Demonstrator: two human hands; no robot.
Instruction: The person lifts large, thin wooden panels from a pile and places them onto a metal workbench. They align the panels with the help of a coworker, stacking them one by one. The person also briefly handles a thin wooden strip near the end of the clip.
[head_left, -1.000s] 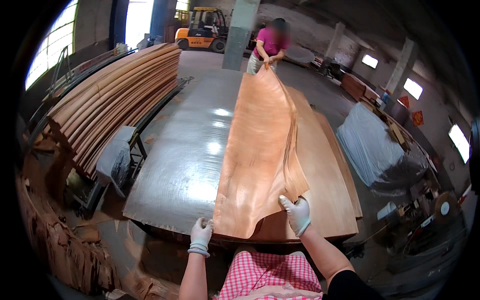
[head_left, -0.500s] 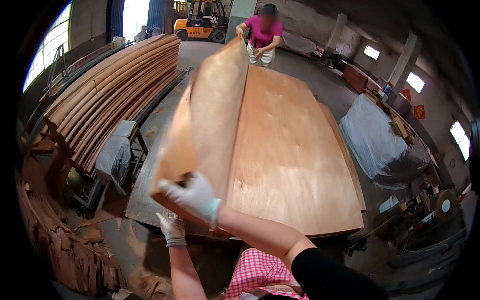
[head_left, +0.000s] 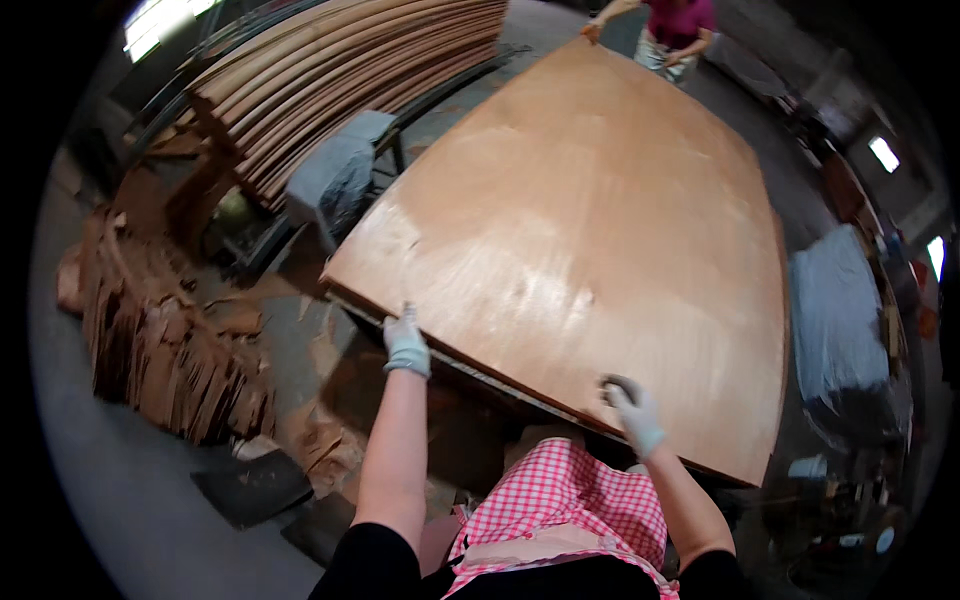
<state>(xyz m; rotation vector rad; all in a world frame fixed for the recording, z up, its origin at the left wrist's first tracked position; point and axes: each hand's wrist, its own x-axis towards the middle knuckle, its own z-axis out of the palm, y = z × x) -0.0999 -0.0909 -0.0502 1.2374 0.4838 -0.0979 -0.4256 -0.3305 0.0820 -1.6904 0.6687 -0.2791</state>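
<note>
A wide, light-brown wood veneer sheet (head_left: 580,220) lies spread over a stack, its surface nearly flat. At the near left edge, my left hand (head_left: 406,343), in a pale work glove, touches the rim with fingers stretched out. My right hand (head_left: 636,412), gloved with dark fingertips, is over the near edge farther right. Its fingers are loosely bent and apart, with nothing seen between them. Beyond the far end, a co-worker in a magenta top (head_left: 678,25) has one hand (head_left: 591,33) at the sheet's far left corner.
Curved veneer sheets (head_left: 350,80) are piled at the far left, beside a plastic-covered block (head_left: 340,175). Broken veneer scraps (head_left: 170,330) heap up at left. A plastic-wrapped stack (head_left: 838,310) stands at right, near a white bucket (head_left: 808,467) and dim machinery (head_left: 870,535).
The folded-over sheet now lies flat across the stack. My right hand has let go and moved right; my left hand has come to the near left edge. The view has shifted.
</note>
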